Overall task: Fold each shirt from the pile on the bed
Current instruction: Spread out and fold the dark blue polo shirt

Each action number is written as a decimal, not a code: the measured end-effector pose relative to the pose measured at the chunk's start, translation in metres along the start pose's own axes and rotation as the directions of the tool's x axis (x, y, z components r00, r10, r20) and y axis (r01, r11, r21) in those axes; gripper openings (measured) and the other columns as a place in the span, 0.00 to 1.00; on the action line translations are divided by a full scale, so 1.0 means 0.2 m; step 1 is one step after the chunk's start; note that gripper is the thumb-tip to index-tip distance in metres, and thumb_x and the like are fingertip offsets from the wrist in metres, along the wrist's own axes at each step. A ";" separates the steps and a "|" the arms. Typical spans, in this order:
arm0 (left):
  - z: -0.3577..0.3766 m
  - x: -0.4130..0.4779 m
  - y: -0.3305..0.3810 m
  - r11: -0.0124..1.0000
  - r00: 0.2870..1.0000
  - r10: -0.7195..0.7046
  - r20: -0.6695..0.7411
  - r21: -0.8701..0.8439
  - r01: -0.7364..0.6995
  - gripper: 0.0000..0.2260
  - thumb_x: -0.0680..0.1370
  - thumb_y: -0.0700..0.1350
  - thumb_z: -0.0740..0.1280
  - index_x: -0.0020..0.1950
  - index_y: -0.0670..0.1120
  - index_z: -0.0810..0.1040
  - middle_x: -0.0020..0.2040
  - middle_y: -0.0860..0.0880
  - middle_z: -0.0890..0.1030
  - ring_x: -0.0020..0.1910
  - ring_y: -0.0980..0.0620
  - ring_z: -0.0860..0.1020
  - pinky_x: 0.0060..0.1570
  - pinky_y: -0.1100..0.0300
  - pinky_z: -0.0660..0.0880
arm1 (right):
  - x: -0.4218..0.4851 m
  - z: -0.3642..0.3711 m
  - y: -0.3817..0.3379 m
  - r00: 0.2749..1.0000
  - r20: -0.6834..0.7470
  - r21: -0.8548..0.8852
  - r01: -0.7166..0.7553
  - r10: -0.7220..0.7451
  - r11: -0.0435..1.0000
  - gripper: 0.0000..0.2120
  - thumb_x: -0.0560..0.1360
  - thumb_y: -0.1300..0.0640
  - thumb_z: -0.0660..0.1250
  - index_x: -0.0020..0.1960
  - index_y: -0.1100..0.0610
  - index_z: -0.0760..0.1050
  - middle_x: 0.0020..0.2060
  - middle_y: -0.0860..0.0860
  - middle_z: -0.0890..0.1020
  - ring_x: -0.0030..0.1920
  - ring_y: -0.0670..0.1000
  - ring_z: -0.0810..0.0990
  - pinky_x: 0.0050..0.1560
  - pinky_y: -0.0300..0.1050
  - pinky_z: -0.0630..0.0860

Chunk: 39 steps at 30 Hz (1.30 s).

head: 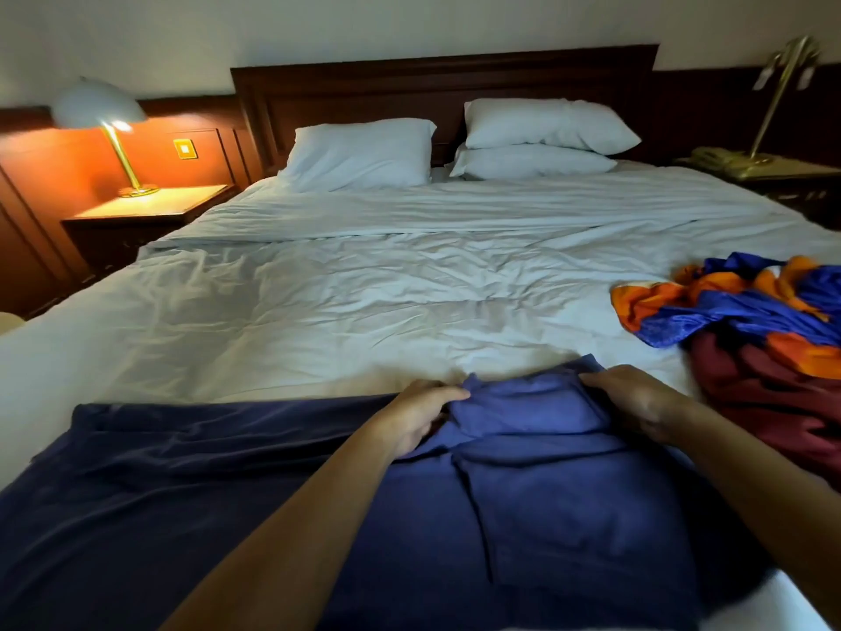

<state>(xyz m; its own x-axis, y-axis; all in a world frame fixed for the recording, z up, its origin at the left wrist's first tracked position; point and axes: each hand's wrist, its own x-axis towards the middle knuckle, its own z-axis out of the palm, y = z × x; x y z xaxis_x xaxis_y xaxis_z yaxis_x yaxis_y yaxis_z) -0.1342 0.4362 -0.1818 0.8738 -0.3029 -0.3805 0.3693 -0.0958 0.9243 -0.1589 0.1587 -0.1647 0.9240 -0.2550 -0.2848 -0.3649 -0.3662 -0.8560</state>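
A blue shirt (546,494) lies flat at the near edge of the bed, on top of a dark navy blanket (182,494). My left hand (416,416) pinches the shirt's far left corner by the collar. My right hand (637,403) rests on the far right corner, fingers curled over the cloth. The pile of shirts (751,330) sits to the right on the white sheet: blue and orange fabric over a dark red garment.
The white bed (364,302) stretches ahead, with three pillows (359,154) at the dark headboard. A lit lamp (102,116) stands on the left nightstand. A brass lamp (782,93) and a telephone stand on the right one.
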 end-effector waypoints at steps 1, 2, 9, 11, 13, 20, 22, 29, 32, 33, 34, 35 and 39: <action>0.01 0.00 0.01 0.999 1.000 -0.020 0.008 0.040 0.020 0.07 0.79 0.44 0.69 0.56 0.44 0.80 0.56 0.47 0.83 0.56 0.50 0.80 0.59 0.58 0.76 | 0.01 0.00 0.01 1.000 0.003 -0.027 -0.018 0.018 0.999 0.13 0.79 0.53 0.66 0.52 0.63 0.80 0.45 0.60 0.84 0.43 0.55 0.79 0.42 0.46 0.72; 0.02 0.00 0.01 0.997 0.999 -0.031 0.011 0.078 0.030 0.09 0.79 0.46 0.69 0.58 0.45 0.78 0.58 0.49 0.81 0.60 0.50 0.78 0.65 0.57 0.73 | 0.01 0.00 0.00 0.999 0.031 -0.011 -0.040 0.040 0.999 0.15 0.77 0.50 0.67 0.53 0.61 0.80 0.47 0.60 0.84 0.45 0.56 0.80 0.45 0.48 0.73; 0.04 0.00 0.00 0.988 0.985 -0.022 0.171 0.152 -0.004 0.29 0.68 0.50 0.81 0.65 0.41 0.79 0.58 0.47 0.84 0.58 0.52 0.82 0.60 0.60 0.77 | -0.02 0.00 -0.01 0.962 0.184 -0.351 0.256 -0.202 0.901 0.28 0.67 0.48 0.79 0.63 0.51 0.73 0.58 0.48 0.79 0.59 0.49 0.77 0.59 0.43 0.72; 0.05 0.00 0.00 0.977 0.978 -0.058 0.199 0.212 0.014 0.40 0.61 0.55 0.84 0.69 0.42 0.77 0.61 0.47 0.83 0.62 0.50 0.80 0.67 0.54 0.74 | 0.00 -0.03 0.03 0.963 0.154 -0.412 0.265 -0.220 0.872 0.31 0.66 0.52 0.79 0.66 0.55 0.73 0.58 0.51 0.80 0.57 0.51 0.78 0.58 0.43 0.72; 0.06 0.00 0.00 0.975 0.982 -0.060 0.180 0.222 0.019 0.35 0.64 0.53 0.82 0.67 0.43 0.78 0.61 0.47 0.83 0.62 0.50 0.80 0.67 0.54 0.74 | -0.01 -0.06 0.05 0.964 0.136 -0.428 0.265 -0.229 0.864 0.27 0.70 0.58 0.77 0.67 0.55 0.75 0.58 0.52 0.81 0.55 0.49 0.78 0.58 0.42 0.71; 0.11 0.02 0.03 0.993 0.996 0.054 0.071 0.103 -0.062 0.09 0.75 0.39 0.74 0.39 0.48 0.76 0.43 0.47 0.79 0.46 0.52 0.76 0.48 0.62 0.71 | -0.03 -0.06 0.06 0.928 -0.009 -0.134 0.369 -0.373 0.920 0.22 0.74 0.70 0.68 0.60 0.47 0.76 0.52 0.53 0.85 0.54 0.52 0.82 0.62 0.51 0.75; 0.13 0.02 0.03 0.996 0.995 0.061 0.077 0.058 -0.066 0.09 0.74 0.38 0.75 0.40 0.48 0.76 0.46 0.46 0.80 0.48 0.51 0.78 0.52 0.59 0.73 | -0.05 -0.02 0.03 0.921 0.037 0.091 0.384 -0.389 0.919 0.25 0.75 0.73 0.65 0.62 0.46 0.77 0.46 0.56 0.85 0.47 0.52 0.81 0.56 0.50 0.75; 0.10 0.06 0.03 0.993 0.989 0.081 -0.123 0.095 -0.069 0.19 0.70 0.34 0.70 0.60 0.43 0.77 0.49 0.49 0.79 0.44 0.53 0.77 0.37 0.61 0.73 | 0.03 0.02 0.03 0.942 -0.108 -0.192 0.295 -0.319 0.936 0.19 0.75 0.64 0.66 0.56 0.41 0.77 0.47 0.54 0.85 0.51 0.57 0.81 0.58 0.52 0.75; 0.08 0.04 0.07 0.965 0.995 0.032 -0.093 0.261 -0.007 0.11 0.74 0.37 0.70 0.53 0.48 0.76 0.47 0.49 0.76 0.41 0.55 0.74 0.35 0.63 0.71 | 0.08 -0.04 0.02 0.924 -0.200 -0.406 0.225 -0.327 0.886 0.14 0.79 0.58 0.63 0.63 0.50 0.77 0.52 0.54 0.83 0.57 0.58 0.79 0.59 0.52 0.73; 0.08 0.04 0.09 0.956 0.997 0.008 -0.079 0.292 0.015 0.08 0.75 0.40 0.71 0.49 0.49 0.75 0.46 0.48 0.75 0.40 0.53 0.73 0.36 0.62 0.71 | 0.10 -0.06 0.01 0.901 -0.208 -0.480 0.245 -0.381 0.843 0.15 0.78 0.60 0.62 0.63 0.52 0.76 0.52 0.57 0.83 0.56 0.61 0.79 0.59 0.54 0.74; 0.08 0.04 0.10 0.949 0.998 -0.015 -0.060 0.314 0.033 0.07 0.75 0.44 0.72 0.48 0.49 0.75 0.46 0.47 0.75 0.40 0.51 0.73 0.37 0.61 0.70 | 0.12 -0.07 0.01 0.883 -0.179 -0.557 0.274 -0.435 0.784 0.17 0.77 0.62 0.63 0.65 0.53 0.76 0.53 0.59 0.82 0.56 0.62 0.79 0.58 0.55 0.75; 0.07 0.04 0.10 0.942 0.998 -0.026 -0.056 0.331 0.043 0.09 0.75 0.47 0.74 0.50 0.48 0.76 0.46 0.47 0.76 0.42 0.50 0.74 0.38 0.60 0.71 | 0.13 -0.08 0.01 0.881 -0.113 -0.629 0.296 -0.460 0.719 0.17 0.77 0.62 0.64 0.65 0.55 0.76 0.54 0.60 0.80 0.57 0.62 0.78 0.58 0.54 0.74; 0.06 0.09 0.05 0.935 0.997 0.035 -0.068 0.354 -0.009 0.16 0.74 0.50 0.76 0.58 0.46 0.79 0.51 0.51 0.82 0.50 0.52 0.79 0.44 0.59 0.76 | 0.17 -0.07 0.01 0.918 0.014 -0.735 0.278 -0.397 0.618 0.08 0.76 0.57 0.69 0.52 0.57 0.83 0.53 0.60 0.81 0.54 0.61 0.79 0.52 0.51 0.75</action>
<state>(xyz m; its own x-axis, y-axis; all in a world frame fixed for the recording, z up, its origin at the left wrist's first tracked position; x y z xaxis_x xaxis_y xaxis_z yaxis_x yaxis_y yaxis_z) -0.1185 0.4183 -0.1784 0.9057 -0.2410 -0.3487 0.2257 -0.4222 0.8780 -0.1299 0.1354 -0.1705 0.9944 -0.0766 0.0723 -0.0524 -0.9551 -0.2915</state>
